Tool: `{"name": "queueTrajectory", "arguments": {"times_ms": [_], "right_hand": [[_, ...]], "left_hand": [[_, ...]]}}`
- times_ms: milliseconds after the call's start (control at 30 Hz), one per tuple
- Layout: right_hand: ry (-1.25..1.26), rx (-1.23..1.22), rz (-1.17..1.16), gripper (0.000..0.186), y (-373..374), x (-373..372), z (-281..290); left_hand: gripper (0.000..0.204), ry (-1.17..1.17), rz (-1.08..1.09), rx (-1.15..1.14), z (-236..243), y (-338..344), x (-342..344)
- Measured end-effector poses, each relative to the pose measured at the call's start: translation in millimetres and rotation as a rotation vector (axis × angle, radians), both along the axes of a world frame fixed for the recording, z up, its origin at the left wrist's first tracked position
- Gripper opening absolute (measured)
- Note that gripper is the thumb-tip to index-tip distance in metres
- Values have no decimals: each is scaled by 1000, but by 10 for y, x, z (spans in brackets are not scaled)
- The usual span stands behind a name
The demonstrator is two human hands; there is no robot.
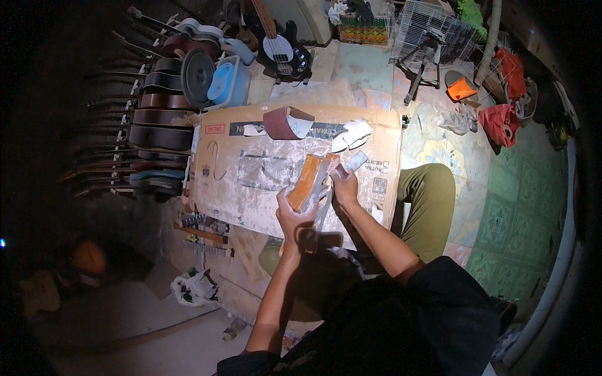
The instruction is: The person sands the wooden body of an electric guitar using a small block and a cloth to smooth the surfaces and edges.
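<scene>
My left hand [296,216] is wrapped round the lower part of an orange-brown wooden piece [306,180] with a smooth, glossy face. The piece is tilted over the near half of a cardboard-topped surface [244,200], and its exact shape is partly hidden by my hands. Closed against its right side, my right hand [344,188] grips a bent strip of sandpaper [359,161], whose pale grey back sticks out past the fingers. A larger curled sheet of reddish-brown sandpaper [283,124] lies toward the far edge, beside crumpled white paper [351,135].
Pale dust covers the cardboard. Several guitars [160,119] hang in a rack at the left, near a blue plastic tub [229,81]. A black electric bass [282,53] stands behind. At the far right are a small tripod [423,66], a wire cage [407,28] and red bags [500,125].
</scene>
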State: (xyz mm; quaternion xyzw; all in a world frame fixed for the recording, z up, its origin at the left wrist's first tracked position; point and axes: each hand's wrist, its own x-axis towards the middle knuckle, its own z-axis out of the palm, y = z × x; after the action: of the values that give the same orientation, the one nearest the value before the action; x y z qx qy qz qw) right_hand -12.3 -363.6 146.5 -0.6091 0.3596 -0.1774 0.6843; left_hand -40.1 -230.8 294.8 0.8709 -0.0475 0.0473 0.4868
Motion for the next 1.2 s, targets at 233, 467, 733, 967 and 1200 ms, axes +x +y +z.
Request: {"name": "queueTrajectory", "arguments": {"times_ms": [233, 467, 733, 967, 1200], "right_hand": [[86, -67, 32, 38, -50, -18, -228], [195, -57, 61, 31, -170, 167, -1], [201, -59, 48, 35, -158, 210, -187], [185, 37, 11, 33, -140, 257, 82], [215, 9, 77, 31, -217, 277, 280]], "left_hand": [[62, -15, -10, 9, -50, -69, 80], [58, -7, 7, 27, -37, -18, 9], [62, -51, 20, 85, -74, -65, 25], [63, -64, 14, 155, -49, -79, 25], [65, -62, 0, 109, -114, -66, 28]]}}
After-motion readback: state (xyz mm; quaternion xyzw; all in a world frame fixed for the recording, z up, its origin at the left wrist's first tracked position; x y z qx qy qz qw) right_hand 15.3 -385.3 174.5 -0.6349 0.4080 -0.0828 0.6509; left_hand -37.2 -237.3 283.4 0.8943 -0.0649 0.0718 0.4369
